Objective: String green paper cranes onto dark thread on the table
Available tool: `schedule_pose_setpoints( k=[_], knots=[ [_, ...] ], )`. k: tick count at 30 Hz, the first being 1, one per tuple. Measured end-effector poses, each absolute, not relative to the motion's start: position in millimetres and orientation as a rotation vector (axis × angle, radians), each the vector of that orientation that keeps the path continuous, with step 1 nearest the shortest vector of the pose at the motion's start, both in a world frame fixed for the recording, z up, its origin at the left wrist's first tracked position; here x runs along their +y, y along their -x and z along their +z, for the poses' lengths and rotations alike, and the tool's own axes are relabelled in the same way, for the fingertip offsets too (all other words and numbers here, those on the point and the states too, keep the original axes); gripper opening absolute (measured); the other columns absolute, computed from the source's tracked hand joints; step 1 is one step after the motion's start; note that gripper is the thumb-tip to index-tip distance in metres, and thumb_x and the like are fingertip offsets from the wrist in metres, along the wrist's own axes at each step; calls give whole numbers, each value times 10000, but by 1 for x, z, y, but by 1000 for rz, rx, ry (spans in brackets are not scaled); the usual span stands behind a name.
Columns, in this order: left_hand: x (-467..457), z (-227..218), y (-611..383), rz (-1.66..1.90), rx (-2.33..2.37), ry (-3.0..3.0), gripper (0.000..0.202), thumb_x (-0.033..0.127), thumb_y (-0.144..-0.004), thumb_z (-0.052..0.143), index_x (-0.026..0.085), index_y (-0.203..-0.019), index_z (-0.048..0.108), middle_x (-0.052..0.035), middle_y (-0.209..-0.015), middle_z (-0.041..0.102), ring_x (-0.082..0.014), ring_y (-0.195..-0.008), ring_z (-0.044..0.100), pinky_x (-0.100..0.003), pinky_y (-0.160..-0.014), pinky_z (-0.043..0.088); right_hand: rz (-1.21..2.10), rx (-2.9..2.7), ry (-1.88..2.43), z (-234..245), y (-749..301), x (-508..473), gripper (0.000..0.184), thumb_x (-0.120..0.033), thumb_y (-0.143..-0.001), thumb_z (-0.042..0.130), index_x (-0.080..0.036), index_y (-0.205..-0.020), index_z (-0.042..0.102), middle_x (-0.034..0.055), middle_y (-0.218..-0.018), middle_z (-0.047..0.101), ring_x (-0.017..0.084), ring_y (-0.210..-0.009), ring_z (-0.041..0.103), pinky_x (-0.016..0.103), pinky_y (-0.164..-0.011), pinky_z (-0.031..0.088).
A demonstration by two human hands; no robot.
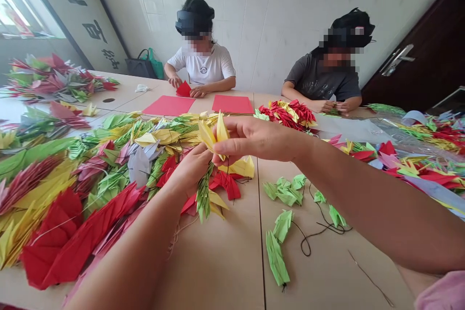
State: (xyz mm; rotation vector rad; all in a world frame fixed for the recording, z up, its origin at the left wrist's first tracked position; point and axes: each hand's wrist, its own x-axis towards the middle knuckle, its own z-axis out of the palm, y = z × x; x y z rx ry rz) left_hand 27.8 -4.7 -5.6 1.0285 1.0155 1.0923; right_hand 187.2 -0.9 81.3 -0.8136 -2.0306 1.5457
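My right hand (254,138) pinches a yellow origami paper crane (214,135) between thumb and fingers, its wings pointing up. My left hand (189,169) closes just below it, around the top of a strand of green folded paper cranes (203,193) that hangs down on a thread. Fingers hide the lower part of the yellow crane. Under my hands lies a large heap of red, yellow, green and pink paper cranes (109,169), spread over the light wooden table (232,261). A loose yellow crane (238,167) lies just under my right wrist.
Across the table, a person in a white shirt (201,65) handles red paper and a person in a grey shirt (327,80) works with both hands. Red paper sheets (232,104) lie between them. Green cranes on dark cord (283,213) lie to my right.
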Motion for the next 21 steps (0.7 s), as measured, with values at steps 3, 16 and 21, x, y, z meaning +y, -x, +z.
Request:
schedule_pose_setpoints(
  k=[3,16,21],
  knots=[
    [-2,-9,-28,1106,1019,-1075,176,213,-688,784,179,-680,611,37,-538,561,-74,-423,447,-175,-416,336,1631,-1959,745,83,-188,-2,334,-411,-772,791,-173,-856,570,36,-837,696,166,-805,703,280,-731,618],
    [-7,-5,-23,1010,1003,-1415,689,707,-889,445,183,-1291,642,15,-527,550,-129,-438,441,-219,-436,334,1520,-1384,705,77,-193,38,223,-397,-923,642,-191,-846,603,31,-810,720,143,-813,717,294,-872,602],
    [-10,-2,-21,963,952,-1594,713,576,-941,468,156,-1512,390,17,-583,577,-146,-549,479,-235,-567,405,1541,-954,846,58,-205,57,192,-321,-954,592,-183,-822,580,60,-732,719,138,-742,715,237,-793,605]
  ],
)
